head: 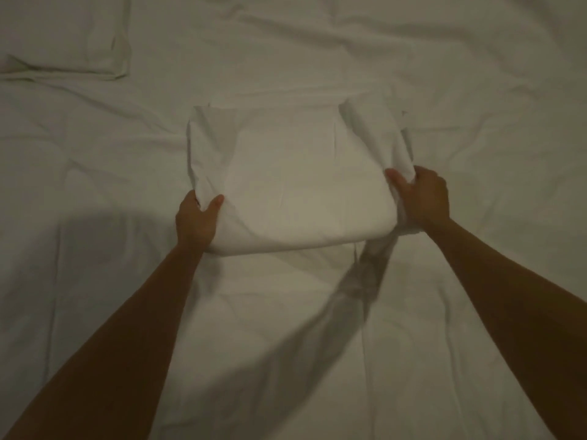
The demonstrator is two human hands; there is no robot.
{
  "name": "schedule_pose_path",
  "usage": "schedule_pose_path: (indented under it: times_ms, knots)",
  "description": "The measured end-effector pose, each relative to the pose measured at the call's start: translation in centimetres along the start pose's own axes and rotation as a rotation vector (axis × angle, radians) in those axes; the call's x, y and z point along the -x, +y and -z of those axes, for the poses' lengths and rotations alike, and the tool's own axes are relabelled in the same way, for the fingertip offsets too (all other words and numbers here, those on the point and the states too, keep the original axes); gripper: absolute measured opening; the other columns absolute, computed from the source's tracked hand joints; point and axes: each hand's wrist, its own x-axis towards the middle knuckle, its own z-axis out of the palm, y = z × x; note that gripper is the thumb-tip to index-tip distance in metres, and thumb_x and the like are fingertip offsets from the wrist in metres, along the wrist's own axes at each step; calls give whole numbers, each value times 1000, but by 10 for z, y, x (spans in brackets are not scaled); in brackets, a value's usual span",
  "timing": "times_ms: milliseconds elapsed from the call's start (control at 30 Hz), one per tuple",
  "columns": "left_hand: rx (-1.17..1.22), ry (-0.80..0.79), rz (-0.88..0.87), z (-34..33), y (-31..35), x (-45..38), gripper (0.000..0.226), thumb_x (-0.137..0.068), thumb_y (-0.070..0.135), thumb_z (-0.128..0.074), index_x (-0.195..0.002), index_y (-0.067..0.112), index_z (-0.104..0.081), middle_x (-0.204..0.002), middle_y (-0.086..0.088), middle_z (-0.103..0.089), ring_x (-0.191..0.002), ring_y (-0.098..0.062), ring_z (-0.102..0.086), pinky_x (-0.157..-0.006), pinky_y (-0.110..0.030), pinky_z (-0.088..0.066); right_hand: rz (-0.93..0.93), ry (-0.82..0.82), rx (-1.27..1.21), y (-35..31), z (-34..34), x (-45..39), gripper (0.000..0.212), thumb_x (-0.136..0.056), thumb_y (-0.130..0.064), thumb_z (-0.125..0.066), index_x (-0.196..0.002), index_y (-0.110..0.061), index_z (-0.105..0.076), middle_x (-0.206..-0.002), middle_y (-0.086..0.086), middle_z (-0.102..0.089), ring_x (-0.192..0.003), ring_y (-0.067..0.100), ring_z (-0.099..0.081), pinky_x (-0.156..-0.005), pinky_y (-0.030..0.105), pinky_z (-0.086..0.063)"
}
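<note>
A folded white cloth [295, 182], thick and roughly square, is held just above a white bed sheet [476, 106] in the middle of the view. My left hand [197, 220] grips its near left corner, thumb on top and fingers hidden underneath. My right hand [419, 198] grips the near right edge, where the fabric bunches between thumb and fingers. The cloth's near edge is a rounded fold and casts a shadow on the bed below.
A flat white pillow or folded pillowcase [63, 36] lies at the far left on the bed. The wrinkled sheet stretches all round the cloth. The light is dim.
</note>
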Motion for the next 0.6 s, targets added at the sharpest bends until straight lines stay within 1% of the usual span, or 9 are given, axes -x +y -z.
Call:
schedule_pose_path:
  times_ms: [67,133,200,267,333,400,467,533,600]
  knots:
    - [-27,-11,12,-4,-1,-1,48,-92,33,-61,-128,1,-54,-128,-20,-58,-119,-35,-53,-99,-35,-39,-91,-60,70,7,-8,-1,60,-91,-56,-50,-112,-1,-63,-114,24,-64,-106,39,-59,-86,40,-44]
    - [49,-57,62,-2,2,-10,51,-90,36,-64,-128,3,-57,-127,-17,-60,-118,-32,-56,-102,-37,-42,-205,-123,-38,4,-7,-7,65,-89,-58,-53,-117,0,-62,-117,22,-63,-108,38,-59,-92,42,-47]
    - [157,-85,80,2,8,-20,51,-88,36,-67,-127,4,-60,-124,-14,-63,-115,-28,-59,-101,-41,-46,-215,-161,-202,-5,-2,-17,66,-86,-57,-59,-119,0,-62,-115,20,-65,-107,35,-61,-94,44,-49]
    - [215,-38,42,3,19,-25,46,-90,33,-64,-126,4,-60,-121,-13,-64,-112,-27,-61,-99,-41,-48,-133,-92,-347,-18,3,-26,54,-88,-49,-61,-113,-1,-64,-108,14,-67,-96,27,-64,-82,35,-52]
    - [226,57,-28,3,29,-28,45,-93,35,-59,-125,4,-59,-120,-15,-64,-111,-29,-61,-98,-42,-48,-23,57,-409,-28,5,-23,37,-93,-41,-57,-99,-5,-64,-90,5,-64,-77,14,-57,-62,17,-44]
    - [215,143,-55,1,30,-31,44,-95,34,-56,-125,2,-58,-120,-18,-64,-111,-32,-60,-98,-42,-47,14,180,-471,-29,1,-20,31,-95,-36,-54,-92,-6,-60,-81,1,-59,-70,9,-51,-56,14,-37]
    - [118,174,-16,-6,21,-34,39,-96,27,-55,-123,-1,-59,-121,-21,-62,-112,-34,-58,-97,-39,-45,-15,194,-386,-19,-14,-23,31,-96,-33,-52,-98,-3,-58,-89,8,-59,-81,19,-54,-66,24,-37]
    - [16,205,7,-12,17,-36,33,-95,17,-55,-122,-2,-56,-123,-22,-59,-116,-35,-54,-96,-34,-38,-122,176,-194,-12,-24,-32,31,-94,-29,-53,-115,-6,-52,-113,13,-56,-107,27,-53,-83,34,-39]
    - [-108,322,-86,-15,29,-38,45,-92,15,-57,-134,5,-46,-137,-18,-47,-128,-33,-43,-104,-33,-29,-197,212,28,-21,-27,-39,48,-91,-24,-54,-136,-15,-40,-142,10,-40,-134,28,-35,-106,48,-28]
